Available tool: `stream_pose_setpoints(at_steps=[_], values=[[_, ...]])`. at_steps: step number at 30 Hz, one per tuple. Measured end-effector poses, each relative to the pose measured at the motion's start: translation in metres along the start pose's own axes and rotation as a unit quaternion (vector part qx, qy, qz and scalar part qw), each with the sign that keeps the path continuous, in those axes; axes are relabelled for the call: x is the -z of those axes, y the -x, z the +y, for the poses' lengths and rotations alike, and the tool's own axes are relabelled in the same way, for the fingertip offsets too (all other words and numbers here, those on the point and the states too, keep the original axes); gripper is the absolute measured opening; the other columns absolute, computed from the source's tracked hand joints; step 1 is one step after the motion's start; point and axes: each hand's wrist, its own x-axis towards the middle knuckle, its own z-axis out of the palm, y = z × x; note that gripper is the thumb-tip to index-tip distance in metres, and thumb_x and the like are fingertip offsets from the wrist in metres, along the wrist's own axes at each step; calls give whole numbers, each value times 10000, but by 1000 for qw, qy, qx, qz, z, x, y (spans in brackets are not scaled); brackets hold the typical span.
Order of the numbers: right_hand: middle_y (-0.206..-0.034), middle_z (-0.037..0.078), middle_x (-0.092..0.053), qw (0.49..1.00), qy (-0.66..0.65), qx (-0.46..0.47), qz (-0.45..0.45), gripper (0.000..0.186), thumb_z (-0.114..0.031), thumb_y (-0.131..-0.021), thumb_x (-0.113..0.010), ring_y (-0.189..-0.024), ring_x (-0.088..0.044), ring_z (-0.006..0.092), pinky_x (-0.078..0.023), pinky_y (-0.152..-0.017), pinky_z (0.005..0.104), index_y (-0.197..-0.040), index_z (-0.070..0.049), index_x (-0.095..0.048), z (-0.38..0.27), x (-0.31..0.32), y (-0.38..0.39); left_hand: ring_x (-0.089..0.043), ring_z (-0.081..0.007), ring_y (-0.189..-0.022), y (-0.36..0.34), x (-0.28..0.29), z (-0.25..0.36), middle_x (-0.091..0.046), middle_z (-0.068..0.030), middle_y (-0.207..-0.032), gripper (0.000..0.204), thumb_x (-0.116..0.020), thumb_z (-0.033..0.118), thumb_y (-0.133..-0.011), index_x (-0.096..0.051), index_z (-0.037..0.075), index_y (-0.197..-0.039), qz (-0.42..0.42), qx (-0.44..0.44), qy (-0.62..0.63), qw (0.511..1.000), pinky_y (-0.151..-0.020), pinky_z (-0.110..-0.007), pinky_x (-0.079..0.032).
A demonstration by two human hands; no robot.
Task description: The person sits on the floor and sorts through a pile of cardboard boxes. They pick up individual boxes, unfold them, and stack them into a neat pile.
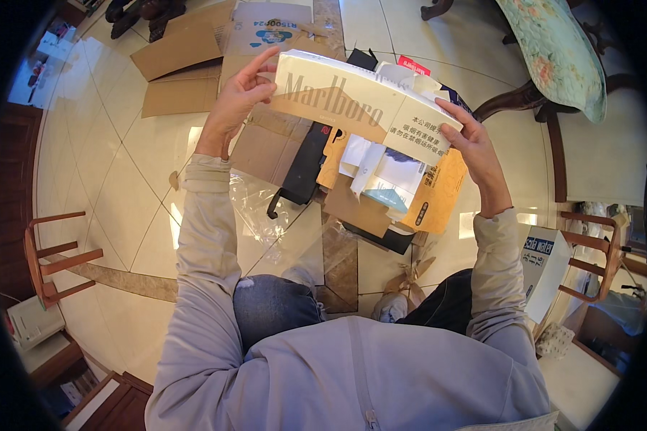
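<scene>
I hold a long white and beige cardboard carton [341, 97] out level, its printed face toward me. My left hand [243, 108] is closed on its left end, and my right hand [471, 144] grips its right end. Beneath it lies a pile of packaging on the floor: a small white and light-blue box [392, 183], an orange box [435, 201], brown cardboard [259, 144] and a black pouch [298, 179]. A red and white pack [415, 65] shows behind the carton.
Open cardboard boxes [172, 50] lie at the back left. A floral-cushioned chair [546, 50] stands back right. Wooden stools flank me [54, 255], [593, 262]. A white box [543, 273] is by my right arm. Clear plastic [259, 223] lies on the tiled floor [129, 223].
</scene>
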Motion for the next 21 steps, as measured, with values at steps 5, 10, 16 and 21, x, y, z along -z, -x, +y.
stream_pose_setpoints(at_steps=[5,10,16,21], values=[[-1165,40,-551,999,27,25,-11,400,-75,-859,-612,-987,-533,105,-442,-871,240,-1251,-52,-539,1,4,-1,-542,-110,-948,-3,-1,3,-578,-13,-1064,386,-648,102,-797,-542,98,-1169,-5,-29,-102,994,-832,-250,-424],[-1127,33,-560,999,28,34,-4,374,-88,-863,-611,-971,-534,109,-435,-876,238,-1231,-54,-553,2,8,-2,-524,-111,-991,2,-1,5,-583,0,-1055,245,-666,131,-787,-556,108,-1005,-29,47,-95,994,-873,-273,-410],[-1034,44,-596,998,-42,21,46,304,-109,-895,-581,-919,-559,95,-469,-813,228,-1191,-52,-551,1,11,-3,-531,-125,-1036,5,-7,-20,-567,-12,-1127,244,-663,162,-808,-536,105,-1009,-57,61,-137,987,-859,-284,-445],[-1017,49,-610,990,-119,19,76,284,-132,-910,-569,-871,-585,89,-498,-750,211,-1178,-43,-539,12,2,-6,-561,-90,-904,17,-21,-14,-567,-21,-1030,233,-622,143,-832,-496,87,-1019,-14,83,85,993,-701,-237,-478]])
